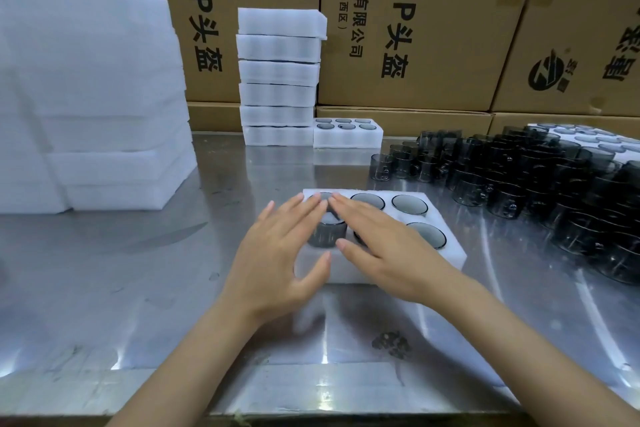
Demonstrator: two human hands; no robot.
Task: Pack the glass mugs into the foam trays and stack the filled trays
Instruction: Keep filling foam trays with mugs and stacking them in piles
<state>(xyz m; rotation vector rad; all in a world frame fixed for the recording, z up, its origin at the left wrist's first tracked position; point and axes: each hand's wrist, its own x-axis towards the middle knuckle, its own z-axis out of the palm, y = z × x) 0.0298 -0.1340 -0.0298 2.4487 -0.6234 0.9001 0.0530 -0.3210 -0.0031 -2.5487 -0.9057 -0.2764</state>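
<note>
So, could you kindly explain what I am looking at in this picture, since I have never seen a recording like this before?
No machine here: a person wears a camera on the head, looking forward and down at their own two bare hands. On a steel table lies a white foam tray with round pockets that hold smoky glass mugs. One mug at the tray's near left sticks up, not yet fully seated. The left hand and right hand lie flat over the tray with straight fingers, gripping nothing. Loose mugs wait at the right. Behind stand a stack of filled trays, one filled tray beside it, a pile of foam at the left, and cardboard boxes.
</note>
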